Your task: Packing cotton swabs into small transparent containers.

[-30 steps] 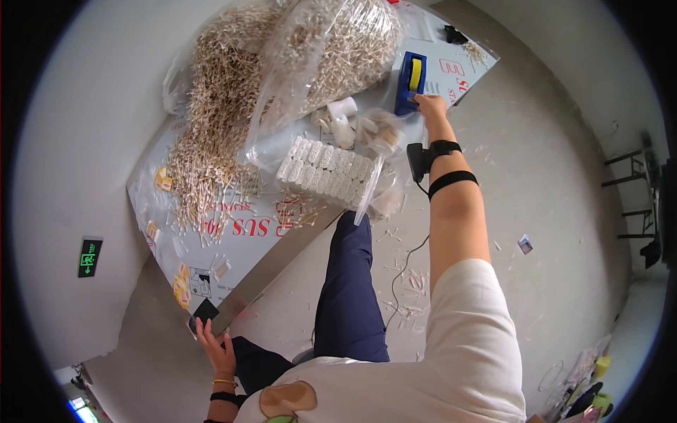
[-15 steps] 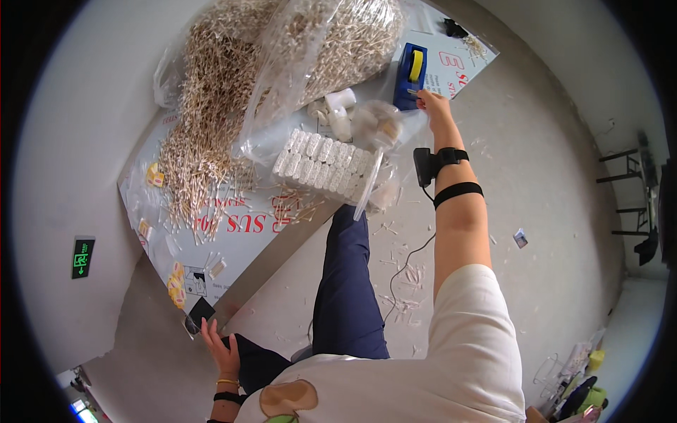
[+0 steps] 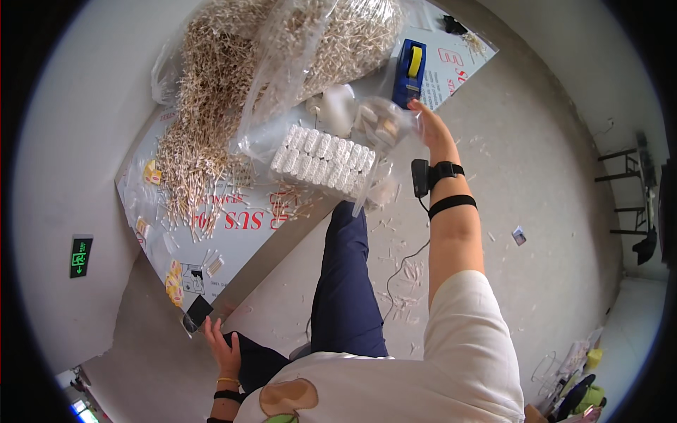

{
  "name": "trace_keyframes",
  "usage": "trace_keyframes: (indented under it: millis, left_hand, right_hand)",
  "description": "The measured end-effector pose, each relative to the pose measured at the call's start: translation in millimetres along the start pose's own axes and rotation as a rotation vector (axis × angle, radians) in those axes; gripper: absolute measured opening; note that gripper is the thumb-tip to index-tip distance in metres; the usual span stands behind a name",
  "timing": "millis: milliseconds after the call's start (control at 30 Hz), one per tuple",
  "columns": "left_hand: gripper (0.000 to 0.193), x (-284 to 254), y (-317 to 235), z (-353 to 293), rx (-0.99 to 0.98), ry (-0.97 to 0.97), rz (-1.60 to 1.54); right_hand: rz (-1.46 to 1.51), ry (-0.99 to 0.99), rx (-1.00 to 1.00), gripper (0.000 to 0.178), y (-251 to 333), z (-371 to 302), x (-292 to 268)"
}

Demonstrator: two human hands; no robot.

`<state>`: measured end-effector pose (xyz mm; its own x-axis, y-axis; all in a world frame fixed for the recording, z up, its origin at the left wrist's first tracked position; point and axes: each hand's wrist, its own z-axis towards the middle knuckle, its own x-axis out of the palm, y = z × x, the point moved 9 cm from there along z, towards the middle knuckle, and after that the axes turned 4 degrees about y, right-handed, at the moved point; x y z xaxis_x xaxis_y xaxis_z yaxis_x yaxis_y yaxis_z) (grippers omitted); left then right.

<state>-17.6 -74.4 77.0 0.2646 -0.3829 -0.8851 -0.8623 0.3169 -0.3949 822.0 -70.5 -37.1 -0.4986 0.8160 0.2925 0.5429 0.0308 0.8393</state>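
Observation:
My right hand (image 3: 427, 127) reaches forward and grips a small clear plastic bag (image 3: 381, 125) of pale pieces, held just in front of a blue tape dispenser (image 3: 410, 70). Below the bag lies a block of white bundles (image 3: 321, 155) wrapped in clear film. My left hand (image 3: 224, 345) is down at the near corner of the low white board (image 3: 240, 233), fingers spread on the floor beside a small black object (image 3: 197, 314). A big heap of thin pale sticks (image 3: 204, 134) covers the board's far left.
Large clear bags of sticks (image 3: 331, 42) lie at the back of the board. Small yellow packets (image 3: 173, 278) sit along its left edge. Loose sticks (image 3: 405, 282) and a cable litter the grey floor. My dark-trousered leg (image 3: 345, 282) stretches toward the board.
My right hand has drawn the small clear bag slightly back toward me, away from the tape dispenser. My left hand stays at the board's near corner.

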Motion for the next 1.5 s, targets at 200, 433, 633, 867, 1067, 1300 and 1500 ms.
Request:
trace_keyframes:
  millis: [200,433,633,867,1067,1300,1500]
  left_hand:
    - [0.053,-1.2,-6.2,0.1,0.003,-0.019,-0.038]
    - [0.056,-9.3,-15.5,-8.9,0.028,-0.026,-0.050]
    - [0.051,-64.4,-141.0,43.9,0.320,-0.021,-0.003]
    - [0.045,-130.0,-265.1,31.4,0.755,-0.068,0.068]
    - [0.047,-157.2,-272.7,-26.6,0.899,-0.045,0.080]
    - [0.065,-186.9,-254.7,-80.1,0.938,-0.166,-0.014]
    - [0.065,-192.5,-248.7,-110.0,0.958,-0.262,0.018]
  right_hand:
    - [-0.395,-0.230,-0.174,0.041,21.1,12.0,-4.4]
    - [-0.845,-0.484,-0.203,0.038,17.6,-26.8,-37.4]
    - [-0.527,-0.219,-0.916,0.019,110.5,-192.7,17.5]
    - [-0.290,1.064,-0.331,0.007,27.8,-466.8,276.8]
    - [-0.484,1.321,-0.398,0.008,3.0,-551.7,332.5]
    - [-0.429,1.383,-0.283,0.016,-18.6,-611.4,350.7]
    - [-0.512,1.314,-0.217,0.030,-42.2,-631.6,351.3]
